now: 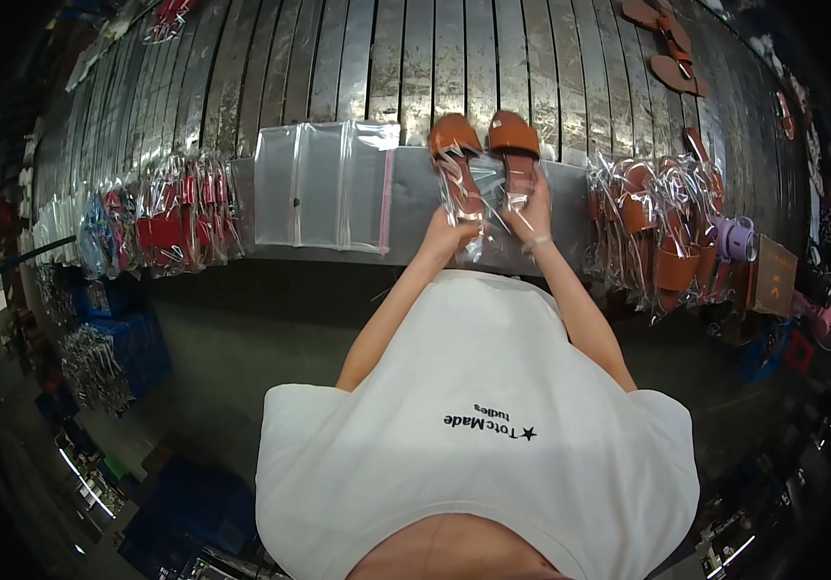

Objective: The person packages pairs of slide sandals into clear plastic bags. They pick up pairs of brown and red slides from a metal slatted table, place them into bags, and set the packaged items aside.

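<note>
A pair of tan-brown sandals (515,133) lies side by side in front of me, toes pointing away, over the near edge of the slatted metal surface. Shiny clear plastic, seemingly a bag (493,176), covers their heel halves, while the broad toe straps look uncovered. My left hand (448,235) is closed at the heel end of the left sandal, on the plastic. Around the heel part of the right sandal, through the plastic, my right hand (534,213) is closed. Just left of them lies a flat stack of clear plastic bags (323,188) with a pink strip along one edge.
Bagged red sandals (178,217) crowd the left side of the ledge. To the right stand bagged brown sandals (662,227), a purple roll-shaped object (734,238) and a cardboard box (773,275). Loose brown sandals (671,58) rest on the metal slats (338,58) at far right.
</note>
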`<state>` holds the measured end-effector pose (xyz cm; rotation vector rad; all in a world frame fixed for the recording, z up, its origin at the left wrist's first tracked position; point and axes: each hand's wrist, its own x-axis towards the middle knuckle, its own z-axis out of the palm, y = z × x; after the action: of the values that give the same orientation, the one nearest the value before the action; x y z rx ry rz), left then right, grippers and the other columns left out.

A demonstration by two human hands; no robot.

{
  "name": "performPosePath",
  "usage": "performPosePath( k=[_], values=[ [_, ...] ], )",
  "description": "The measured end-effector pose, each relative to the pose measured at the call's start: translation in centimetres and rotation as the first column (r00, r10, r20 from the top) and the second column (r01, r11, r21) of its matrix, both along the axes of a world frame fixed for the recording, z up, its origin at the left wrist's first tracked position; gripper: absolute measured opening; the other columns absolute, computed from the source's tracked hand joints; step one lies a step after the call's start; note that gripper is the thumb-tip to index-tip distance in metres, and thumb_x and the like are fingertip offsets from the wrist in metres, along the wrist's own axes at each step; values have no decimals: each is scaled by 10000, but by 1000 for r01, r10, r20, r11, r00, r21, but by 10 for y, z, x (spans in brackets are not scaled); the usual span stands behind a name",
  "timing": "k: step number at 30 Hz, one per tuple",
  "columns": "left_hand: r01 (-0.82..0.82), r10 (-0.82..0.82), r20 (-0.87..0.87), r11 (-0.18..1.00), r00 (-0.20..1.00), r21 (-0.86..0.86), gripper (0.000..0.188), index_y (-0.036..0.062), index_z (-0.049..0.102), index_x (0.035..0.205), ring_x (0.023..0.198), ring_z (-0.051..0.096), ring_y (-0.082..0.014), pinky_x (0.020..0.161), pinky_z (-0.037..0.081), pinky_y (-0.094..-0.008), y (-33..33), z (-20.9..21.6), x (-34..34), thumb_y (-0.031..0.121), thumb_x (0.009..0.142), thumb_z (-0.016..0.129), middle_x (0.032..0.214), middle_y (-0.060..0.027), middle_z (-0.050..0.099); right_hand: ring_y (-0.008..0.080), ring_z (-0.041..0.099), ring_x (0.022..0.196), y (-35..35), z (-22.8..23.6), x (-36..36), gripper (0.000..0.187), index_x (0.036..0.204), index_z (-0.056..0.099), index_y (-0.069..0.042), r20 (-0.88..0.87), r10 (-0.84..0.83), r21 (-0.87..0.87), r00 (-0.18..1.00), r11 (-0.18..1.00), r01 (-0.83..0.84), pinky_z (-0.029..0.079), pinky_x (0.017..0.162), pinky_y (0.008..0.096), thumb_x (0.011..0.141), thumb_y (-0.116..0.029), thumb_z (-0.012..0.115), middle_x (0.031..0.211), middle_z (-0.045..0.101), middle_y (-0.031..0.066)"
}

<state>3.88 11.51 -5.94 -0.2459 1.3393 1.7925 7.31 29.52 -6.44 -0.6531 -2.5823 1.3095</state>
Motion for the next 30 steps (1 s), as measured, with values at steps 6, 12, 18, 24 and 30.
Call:
performPosePath(
  k=[6,12,18,24,30],
  values=[
    [-245,245,-18,962,969,-120,194,-78,523,1002,827,647,-216,711,556,-303,-15,-20,2,72,907,447,929,-143,624,366,359,1179,-32,25,-8,383,1031,591,-96,225,279,538,934,763,-358,369,928,419,680,-207,700,1220,473,134],
    [-120,92,-114,956,989,-268,293,-69,583,923,742,665,-209,617,555,-279,-34,3,3,172,939,419,800,-147,650,287,537,894,-64,36,-3,166,870,587,-57,121,728,171,675,654,-737,398,802,383,774,-191,602,917,570,108],
    [-114,99,-69,954,993,-276,274,-51,585,925,800,656,-207,665,542,-295,-82,8,13,187,932,449,872,-160,651,371,524,1027,99,-16,257,217,1019,572,-23,792,364,106,489,708,-698,424,874,443,843,-96,468,1103,546,197],
    [-180,-495,-858,839,135,-513,193,2,604,980,1166,473,-300,983,386,-385,-74,30,-27,82,806,581,1183,-157,549,324,405,1195,37,50,98,480,1201,510,-92,232,254,276,939,908,-314,330,1013,413,743,50,491,1266,471,134],
    [195,-532,-523,801,666,-566,142,8,592,960,875,626,-211,742,503,-320,-75,-10,-67,80,840,572,1012,-99,636,208,638,720,42,11,22,261,1067,558,-49,270,204,-295,941,948,-121,540,687,365,812,-92,592,850,637,94]
  ],
)
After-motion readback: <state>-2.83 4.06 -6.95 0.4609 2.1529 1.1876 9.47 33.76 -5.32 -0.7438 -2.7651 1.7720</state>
